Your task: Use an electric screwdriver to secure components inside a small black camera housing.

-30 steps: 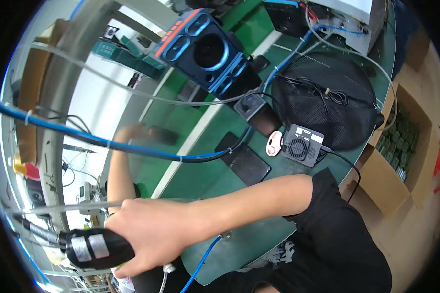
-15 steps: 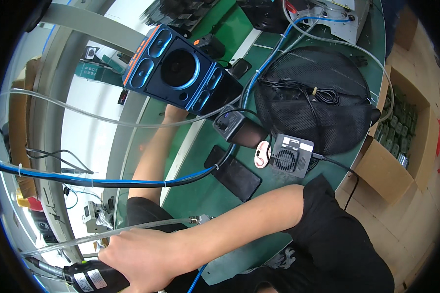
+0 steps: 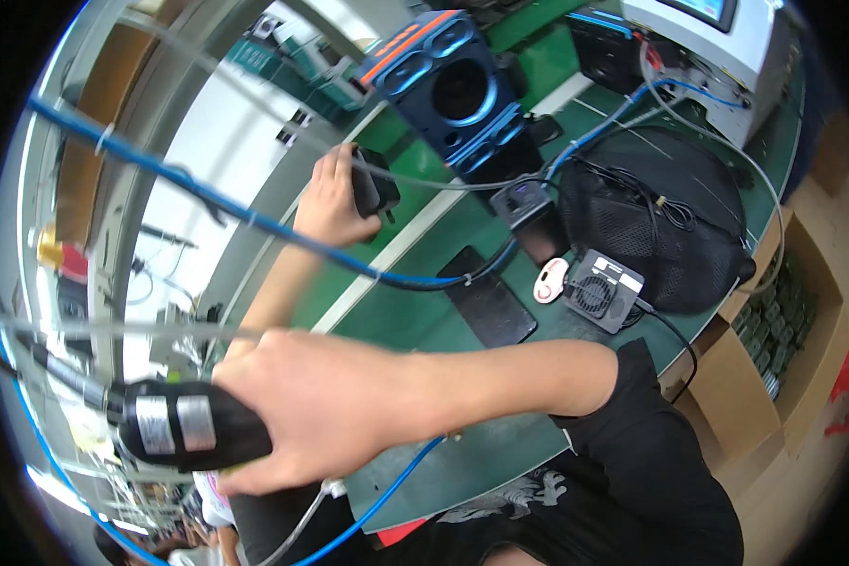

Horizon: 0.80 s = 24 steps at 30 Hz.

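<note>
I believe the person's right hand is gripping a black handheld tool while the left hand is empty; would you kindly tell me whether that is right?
Not quite: the left hand is not empty. The head view shows it holding a small black block. The right hand is indeed gripping a black handheld tool.

Smartphone (image 3: 491, 300) lay on workbench (image 3: 415, 325), left of fan unit (image 3: 599, 292). Mesh bag (image 3: 623, 236) sat behind fan unit, coiled cable (image 3: 674, 212) on top. Speaker (image 3: 462, 92) stood behind smartphone. Carton (image 3: 734, 382) right of bench.
</note>
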Tool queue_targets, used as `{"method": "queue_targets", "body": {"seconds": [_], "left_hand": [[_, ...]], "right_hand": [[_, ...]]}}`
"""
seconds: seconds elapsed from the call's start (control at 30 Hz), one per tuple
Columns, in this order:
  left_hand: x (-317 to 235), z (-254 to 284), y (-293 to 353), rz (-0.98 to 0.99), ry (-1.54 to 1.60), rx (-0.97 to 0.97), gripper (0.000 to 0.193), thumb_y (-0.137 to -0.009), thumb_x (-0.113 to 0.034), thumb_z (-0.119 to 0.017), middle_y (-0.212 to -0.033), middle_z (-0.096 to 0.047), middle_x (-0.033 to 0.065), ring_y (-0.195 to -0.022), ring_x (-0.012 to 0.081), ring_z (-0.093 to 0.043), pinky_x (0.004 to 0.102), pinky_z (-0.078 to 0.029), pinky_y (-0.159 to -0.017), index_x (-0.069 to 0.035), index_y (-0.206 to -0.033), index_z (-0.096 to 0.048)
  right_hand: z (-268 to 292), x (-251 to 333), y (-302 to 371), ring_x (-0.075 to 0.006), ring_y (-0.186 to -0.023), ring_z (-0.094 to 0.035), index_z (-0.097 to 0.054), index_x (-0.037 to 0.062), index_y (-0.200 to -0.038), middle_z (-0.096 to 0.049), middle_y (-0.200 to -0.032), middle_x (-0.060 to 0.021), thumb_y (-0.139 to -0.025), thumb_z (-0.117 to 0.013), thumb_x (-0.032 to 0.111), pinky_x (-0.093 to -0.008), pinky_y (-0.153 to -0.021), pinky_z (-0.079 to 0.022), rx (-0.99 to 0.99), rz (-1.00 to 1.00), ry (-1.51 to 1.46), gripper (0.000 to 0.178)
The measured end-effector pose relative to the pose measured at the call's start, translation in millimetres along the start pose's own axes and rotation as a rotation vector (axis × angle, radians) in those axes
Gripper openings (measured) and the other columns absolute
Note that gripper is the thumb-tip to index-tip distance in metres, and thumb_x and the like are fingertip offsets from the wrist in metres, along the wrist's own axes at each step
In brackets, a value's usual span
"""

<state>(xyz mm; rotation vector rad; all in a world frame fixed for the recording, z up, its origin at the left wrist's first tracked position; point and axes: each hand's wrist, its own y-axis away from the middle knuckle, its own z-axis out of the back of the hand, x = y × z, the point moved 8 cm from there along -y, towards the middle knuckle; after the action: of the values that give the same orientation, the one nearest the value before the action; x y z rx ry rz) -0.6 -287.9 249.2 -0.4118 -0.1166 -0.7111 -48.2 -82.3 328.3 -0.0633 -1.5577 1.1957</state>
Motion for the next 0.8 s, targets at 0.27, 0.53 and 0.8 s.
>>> {"method": "queue_targets", "body": {"seconds": [0.27, 0.53, 0.8], "left_hand": [[-55, 56, 203, 0.299, 0.163, 0.154, 0.088, -0.062, -0.025, -0.08, -0.135, -0.046, 0.0236, -0.129, 0.0395, -0.044, 0.0457, -0.037, -0.11, -0.001, -0.137, -0.041], [-109, 3, 360, 0.68, 1.016, -0.182, 0.1, -0.063, -0.016, -0.081, -0.136, -0.037, 0.0209, -0.129, 0.0354, -0.042, 0.0412, -0.04, -0.106, 0.001, -0.144, -0.026], [-99, -23, 408, 0.734, 1.097, -0.172, 0.102, -0.067, -0.027, -0.085, -0.139, -0.035, 0.0282, -0.135, 0.0411, -0.038, 0.0451, -0.035, -0.114, 0.006, -0.142, -0.023]], "right_hand": [[29, 1, 2, -0.0109, -0.07, -0.06, -0.066, -0.0044, -0.093, -0.067, -0.078, -0.0103, -0.068, -0.089, 0.031, -0.028, -0.064, -0.049, -0.171, 0.066, 0.127, 0.049], [22, -45, -6, -0.007, -0.052, -0.054, -0.067, 0.0004, -0.095, -0.06, -0.063, 0.0007, -0.079, -0.079, 0.024, -0.0213, -0.049, -0.04, -0.209, -0.219, 0.08, 0.031], [-35, -40, -55, -0.0145, -0.059, -0.051, -0.049, 0.0021, -0.105, -0.052, -0.076, -0.0043, -0.096, -0.055, 0.051, -0.0299, -0.062, -0.042, 0.243, -0.179, -0.458, 0.05]]}}
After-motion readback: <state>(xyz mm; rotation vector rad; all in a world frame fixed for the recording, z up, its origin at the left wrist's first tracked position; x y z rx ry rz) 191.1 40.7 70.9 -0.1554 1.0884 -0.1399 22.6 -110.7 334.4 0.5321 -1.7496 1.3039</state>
